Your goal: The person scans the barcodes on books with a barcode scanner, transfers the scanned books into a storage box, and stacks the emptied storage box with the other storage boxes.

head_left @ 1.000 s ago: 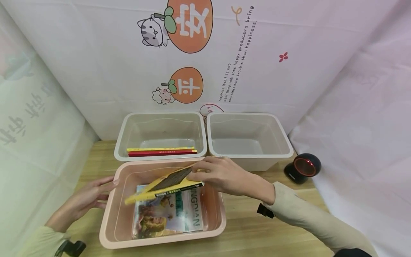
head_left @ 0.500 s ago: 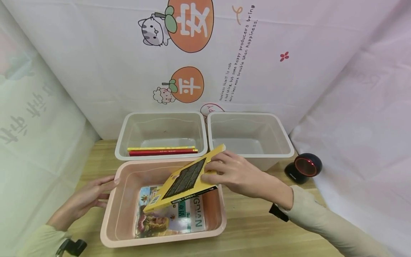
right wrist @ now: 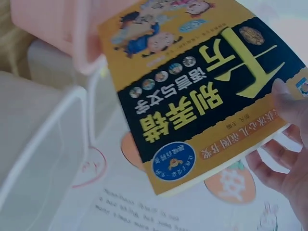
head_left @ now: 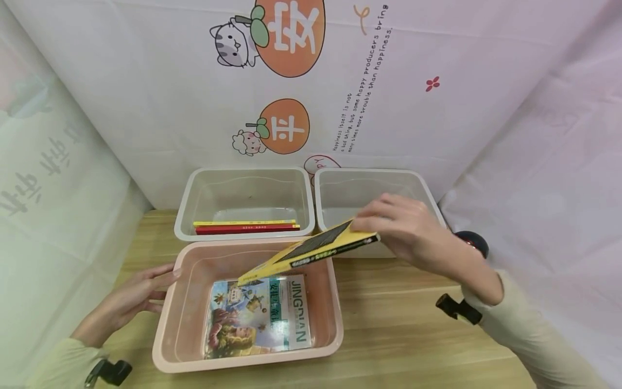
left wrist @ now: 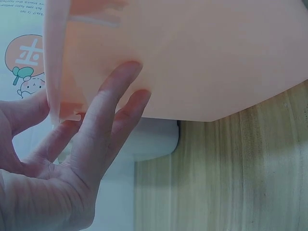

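Observation:
A yellow-and-black book (head_left: 320, 246) hangs tilted above the pink bin (head_left: 162, 340), its lower corner over the bin and its raised end near the right grey bin. My right hand (head_left: 413, 229) grips it by that end; in the right wrist view the thumb lies on the book's illustrated cover (right wrist: 202, 103) with the fingers behind. At the pink bin's left side, my left hand (head_left: 133, 297) holds the rim, thumb at the lip and fingers against the outer wall (left wrist: 202, 62). Inside the pink bin a picture-covered book (head_left: 257, 319) lies flat.
The left grey bin (head_left: 182, 210) holds a red book (head_left: 248, 229) and a yellow book (head_left: 228, 222) on edge along its front wall. Beside it stands the right grey bin (head_left: 376, 172). A black round device (head_left: 473, 242) sits at the right, partly behind my forearm.
My right hand has lifted the yellow-and-black book up and rightward out of the pink bin, uncovering more of the book beneath. My left hand stays at the bin's rim.

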Available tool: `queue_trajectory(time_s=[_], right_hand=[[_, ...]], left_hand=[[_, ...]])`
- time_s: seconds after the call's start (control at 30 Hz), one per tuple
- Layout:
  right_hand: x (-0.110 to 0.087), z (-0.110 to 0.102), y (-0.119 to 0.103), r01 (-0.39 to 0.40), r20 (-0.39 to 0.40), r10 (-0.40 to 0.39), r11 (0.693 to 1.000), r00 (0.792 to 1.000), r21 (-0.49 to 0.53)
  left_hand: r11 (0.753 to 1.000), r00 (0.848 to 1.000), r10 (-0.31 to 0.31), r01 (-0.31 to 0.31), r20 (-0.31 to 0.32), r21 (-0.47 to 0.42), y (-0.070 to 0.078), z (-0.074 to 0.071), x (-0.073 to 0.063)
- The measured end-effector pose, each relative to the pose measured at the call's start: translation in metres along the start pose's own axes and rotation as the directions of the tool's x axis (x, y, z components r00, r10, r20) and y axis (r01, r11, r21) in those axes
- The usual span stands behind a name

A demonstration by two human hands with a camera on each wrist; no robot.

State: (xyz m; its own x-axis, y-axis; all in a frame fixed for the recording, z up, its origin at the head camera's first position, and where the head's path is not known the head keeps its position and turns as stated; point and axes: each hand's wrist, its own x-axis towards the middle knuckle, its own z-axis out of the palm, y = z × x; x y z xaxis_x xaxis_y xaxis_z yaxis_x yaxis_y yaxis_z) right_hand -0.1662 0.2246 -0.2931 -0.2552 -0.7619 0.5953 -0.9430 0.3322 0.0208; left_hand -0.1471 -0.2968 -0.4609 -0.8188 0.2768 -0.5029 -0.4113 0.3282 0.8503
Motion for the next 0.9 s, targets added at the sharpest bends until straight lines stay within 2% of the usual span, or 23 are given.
queue_trajectory(time_s=[0.07,0.13,0.2,0.27,0.33,0.43,0.63,0.7,0.73,0.8,0.9], right_hand=[[-0.001,-0.012,0.007,-0.053,-0.026,0.055,0.996,0.998,0.075],[-0.002,-0.024,0.013,-0.141,-0.024,0.147,0.978,0.989,0.155],[-0.005,-0.037,0.019,-0.241,-0.012,0.249,0.946,0.968,0.216],[-0.007,-0.048,0.023,-0.334,0.0,0.344,0.912,0.939,0.24],[-0.011,-0.059,0.024,-0.42,0.012,0.428,0.882,0.904,0.211],[-0.016,-0.073,0.025,-0.506,0.015,0.511,0.847,0.86,0.162],[-0.031,-0.097,0.03,-0.575,0.034,0.574,0.815,0.818,0.068],[-0.038,-0.104,0.034,-0.603,0.046,0.601,0.796,0.798,0.045],[-0.043,-0.108,0.036,-0.623,0.051,0.621,0.782,0.782,0.031],[-0.052,-0.114,0.041,-0.676,0.055,0.675,0.737,0.736,0.018],[-0.067,-0.122,0.047,-0.773,0.068,0.771,0.635,0.633,0.0]], left_hand=[[1.0,1.0,0.003,-0.003,0.003,0.002,0.0,0.0,0.0],[1.0,1.0,0.005,-0.005,0.006,0.006,0.0,0.0,0.0],[1.0,1.0,0.006,-0.006,0.007,0.007,0.0,-0.001,0.0],[1.0,1.0,0.007,-0.007,0.008,0.008,0.0,-0.001,0.0],[1.0,1.0,0.008,-0.008,0.009,0.004,0.0,-0.001,0.0],[1.0,1.0,0.007,-0.007,0.01,-0.001,-0.001,-0.001,0.0],[1.0,1.0,0.007,-0.007,0.009,-0.004,-0.001,-0.001,0.0],[1.0,1.0,0.012,-0.012,0.011,0.0,-0.001,-0.002,-0.001],[1.0,1.0,0.015,-0.015,0.014,0.002,-0.001,-0.002,-0.001],[1.0,1.0,0.018,-0.018,0.017,0.004,-0.002,-0.002,-0.001],[1.0,1.0,0.017,-0.017,0.014,0.002,-0.002,-0.002,0.0]])
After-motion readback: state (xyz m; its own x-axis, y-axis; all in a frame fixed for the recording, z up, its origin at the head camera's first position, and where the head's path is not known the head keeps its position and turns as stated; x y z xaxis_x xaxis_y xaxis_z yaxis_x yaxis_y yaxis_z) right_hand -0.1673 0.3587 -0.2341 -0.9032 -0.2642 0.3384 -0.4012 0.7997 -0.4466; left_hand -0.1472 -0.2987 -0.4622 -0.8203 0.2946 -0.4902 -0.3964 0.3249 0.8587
